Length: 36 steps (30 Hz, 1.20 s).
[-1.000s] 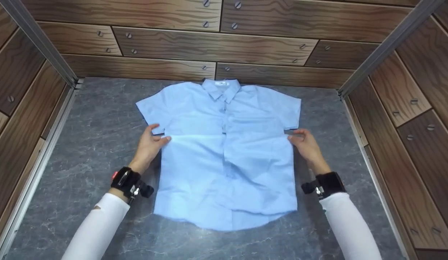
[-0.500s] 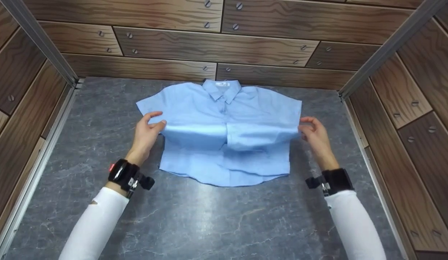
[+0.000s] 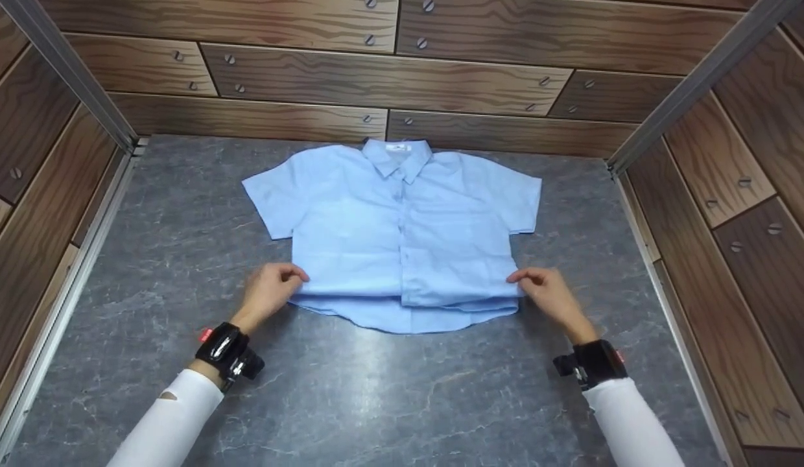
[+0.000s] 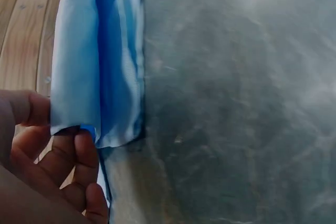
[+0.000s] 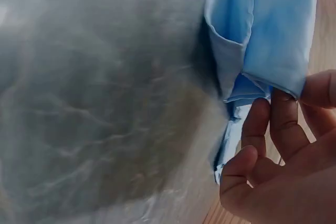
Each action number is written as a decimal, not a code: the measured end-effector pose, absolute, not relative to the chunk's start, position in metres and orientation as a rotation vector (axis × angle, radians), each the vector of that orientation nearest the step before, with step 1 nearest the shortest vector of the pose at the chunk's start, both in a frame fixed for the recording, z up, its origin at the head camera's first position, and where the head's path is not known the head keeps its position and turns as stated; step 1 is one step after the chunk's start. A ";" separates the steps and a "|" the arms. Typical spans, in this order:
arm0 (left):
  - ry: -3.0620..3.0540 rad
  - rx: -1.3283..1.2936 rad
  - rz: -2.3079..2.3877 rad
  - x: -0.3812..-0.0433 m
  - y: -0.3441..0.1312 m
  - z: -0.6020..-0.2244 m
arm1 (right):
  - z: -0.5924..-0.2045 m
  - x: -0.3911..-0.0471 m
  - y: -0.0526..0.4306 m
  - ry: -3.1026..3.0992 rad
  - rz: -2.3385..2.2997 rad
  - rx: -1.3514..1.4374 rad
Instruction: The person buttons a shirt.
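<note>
A light blue short-sleeved shirt (image 3: 350,220) lies buttoned front up, its collar toward the back wall. Across its lower part runs a crosswise fold, and the curved hem shows below that fold's edge. My left hand (image 3: 271,290) pinches the fold at the shirt's left side; in the left wrist view, thumb and fingers of the left hand (image 4: 58,156) hold the cloth's corner. At the opposite side my right hand (image 3: 550,295) pinches the fold's other end. The right wrist view shows the right hand (image 5: 283,166) with the layered cloth (image 5: 278,30) between thumb and fingers.
The shirt lies on a grey marbled tabletop (image 3: 369,402). Wood-patterned panels (image 3: 389,81) stand at the back and both sides, with metal rails (image 3: 71,285) along the side edges. Black wrist devices (image 3: 224,347) sit on both wrists.
The shirt's lower part has been drawn upward, shortening the shirt. Both hands first rose with the cloth toward the sleeves, then came down toward the hem, laying a fold over it.
</note>
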<state>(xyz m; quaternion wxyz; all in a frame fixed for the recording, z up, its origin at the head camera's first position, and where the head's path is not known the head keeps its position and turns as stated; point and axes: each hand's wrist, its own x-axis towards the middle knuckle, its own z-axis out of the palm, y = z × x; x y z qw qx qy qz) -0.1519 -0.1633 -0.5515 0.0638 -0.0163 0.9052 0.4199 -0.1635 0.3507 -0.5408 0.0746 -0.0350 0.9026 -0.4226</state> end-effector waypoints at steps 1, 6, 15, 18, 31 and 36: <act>2.755 -0.030 1.218 -0.151 -0.163 -0.554 | -0.543 -0.163 0.350 2.712 -1.232 -0.115; 2.840 0.051 1.045 -0.148 -0.161 -0.562 | -0.551 -0.160 0.347 2.736 -1.065 -0.120; 3.112 0.136 0.858 -0.158 -0.148 -0.555 | -0.529 -0.174 0.321 3.016 -0.676 -0.265; 3.164 0.228 0.896 -0.177 -0.130 -0.549 | -0.524 -0.192 0.290 3.157 -0.584 -0.306; 2.853 0.346 0.631 -0.238 -0.093 -0.566 | -0.551 -0.252 0.225 2.741 -0.347 -0.368; 2.829 0.328 0.575 -0.240 -0.092 -0.572 | -0.553 -0.250 0.225 2.719 -0.357 -0.336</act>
